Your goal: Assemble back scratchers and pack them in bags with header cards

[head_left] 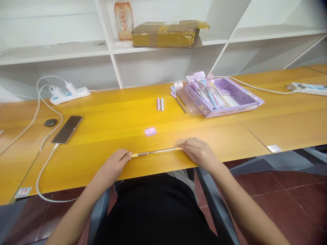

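Observation:
A thin metal telescopic back scratcher (160,150) with yellow ends is stretched between my hands, just above the table's front edge. My left hand (116,164) is closed around its yellow handle end. At the other yellow end, the fingers of my right hand (198,151) pinch it; they are slightly blurred and hide the tip. Beyond the rod lies a small pink and purple card (150,131). Farther back are a pink handle tube (158,104) and a blue handle tube (162,104), side by side. Metal rods with claw-shaped heads (173,93) rest to their right.
A purple box (238,108) at the back right holds several wrapped back scratchers. On the left lie a charging phone (67,130), a black oval item (50,122) and a power strip (70,96). Another strip (310,88) is at far right. A taped carton (166,35) sits on the shelf.

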Action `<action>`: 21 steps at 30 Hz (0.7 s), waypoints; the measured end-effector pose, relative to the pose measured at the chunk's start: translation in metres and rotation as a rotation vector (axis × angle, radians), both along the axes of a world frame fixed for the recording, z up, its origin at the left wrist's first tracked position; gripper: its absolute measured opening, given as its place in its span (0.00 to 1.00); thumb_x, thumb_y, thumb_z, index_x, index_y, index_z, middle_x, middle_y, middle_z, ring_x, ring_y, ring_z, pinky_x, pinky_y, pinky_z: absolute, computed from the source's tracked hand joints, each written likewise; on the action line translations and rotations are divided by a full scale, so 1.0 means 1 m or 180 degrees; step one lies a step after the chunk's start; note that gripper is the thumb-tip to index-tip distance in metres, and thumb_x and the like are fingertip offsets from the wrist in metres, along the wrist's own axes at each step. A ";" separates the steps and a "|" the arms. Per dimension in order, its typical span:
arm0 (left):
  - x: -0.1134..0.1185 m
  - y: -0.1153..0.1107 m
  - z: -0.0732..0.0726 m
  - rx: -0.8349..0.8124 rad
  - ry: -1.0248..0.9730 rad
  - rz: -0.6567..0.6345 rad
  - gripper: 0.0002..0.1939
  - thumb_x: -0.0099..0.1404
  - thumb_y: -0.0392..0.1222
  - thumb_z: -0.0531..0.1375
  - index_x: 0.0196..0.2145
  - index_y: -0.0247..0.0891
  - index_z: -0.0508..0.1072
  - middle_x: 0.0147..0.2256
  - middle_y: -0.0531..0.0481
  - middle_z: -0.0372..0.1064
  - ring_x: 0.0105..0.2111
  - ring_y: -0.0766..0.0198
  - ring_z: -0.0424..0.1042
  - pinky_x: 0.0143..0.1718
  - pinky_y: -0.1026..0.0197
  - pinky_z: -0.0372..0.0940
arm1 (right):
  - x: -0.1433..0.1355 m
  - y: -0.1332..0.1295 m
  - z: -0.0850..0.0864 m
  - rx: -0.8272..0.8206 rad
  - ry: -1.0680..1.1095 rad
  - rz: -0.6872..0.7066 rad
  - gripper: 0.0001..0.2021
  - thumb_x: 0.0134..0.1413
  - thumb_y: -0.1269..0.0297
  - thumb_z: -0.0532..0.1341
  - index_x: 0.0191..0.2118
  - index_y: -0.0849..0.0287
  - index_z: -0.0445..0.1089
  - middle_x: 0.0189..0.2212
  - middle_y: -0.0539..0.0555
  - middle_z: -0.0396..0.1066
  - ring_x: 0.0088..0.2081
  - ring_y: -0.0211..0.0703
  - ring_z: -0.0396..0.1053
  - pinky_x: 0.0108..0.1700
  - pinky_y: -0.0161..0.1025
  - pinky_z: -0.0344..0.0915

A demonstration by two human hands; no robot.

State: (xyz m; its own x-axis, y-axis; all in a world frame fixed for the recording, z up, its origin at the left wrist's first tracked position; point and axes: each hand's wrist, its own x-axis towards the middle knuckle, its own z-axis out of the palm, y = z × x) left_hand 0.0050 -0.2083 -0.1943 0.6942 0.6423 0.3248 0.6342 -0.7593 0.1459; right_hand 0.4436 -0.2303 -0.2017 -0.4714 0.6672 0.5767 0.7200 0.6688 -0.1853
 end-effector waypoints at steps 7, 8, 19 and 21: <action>0.012 -0.005 -0.009 0.0185 0.0120 0.0083 0.19 0.83 0.37 0.48 0.64 0.41 0.70 0.47 0.42 0.74 0.44 0.53 0.74 0.49 0.49 0.74 | -0.031 0.001 0.002 0.0246 -0.0398 -0.0130 0.15 0.75 0.76 0.55 0.53 0.56 0.78 0.38 0.56 0.79 0.36 0.46 0.71 0.41 0.46 0.63; 0.014 -0.007 -0.009 0.0167 0.0132 0.0073 0.19 0.83 0.37 0.49 0.64 0.41 0.70 0.47 0.41 0.74 0.44 0.53 0.74 0.49 0.49 0.74 | -0.034 0.000 0.003 0.0285 -0.0410 -0.0062 0.15 0.75 0.77 0.55 0.53 0.56 0.78 0.38 0.56 0.78 0.36 0.46 0.70 0.41 0.46 0.62; 0.054 -0.013 -0.011 -0.0066 0.0057 0.0147 0.19 0.83 0.37 0.46 0.62 0.41 0.70 0.47 0.43 0.73 0.44 0.54 0.72 0.47 0.51 0.72 | -0.084 -0.002 0.004 0.0239 -0.0403 -0.0168 0.14 0.76 0.75 0.54 0.48 0.57 0.77 0.33 0.56 0.73 0.34 0.48 0.65 0.38 0.46 0.58; 0.055 -0.010 -0.011 0.0016 -0.0003 0.0182 0.17 0.84 0.39 0.46 0.59 0.40 0.72 0.45 0.43 0.73 0.42 0.54 0.72 0.45 0.51 0.72 | -0.084 -0.002 0.000 0.0231 -0.0385 -0.0328 0.12 0.76 0.74 0.55 0.45 0.57 0.76 0.33 0.56 0.72 0.35 0.49 0.65 0.39 0.46 0.58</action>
State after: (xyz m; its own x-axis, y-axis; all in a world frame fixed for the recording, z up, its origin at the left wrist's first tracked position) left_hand 0.0602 -0.2184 -0.2056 0.6561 0.6794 0.3286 0.6765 -0.7224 0.1427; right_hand 0.3591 -0.2320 -0.2013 -0.4715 0.6742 0.5684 0.7995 0.5988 -0.0469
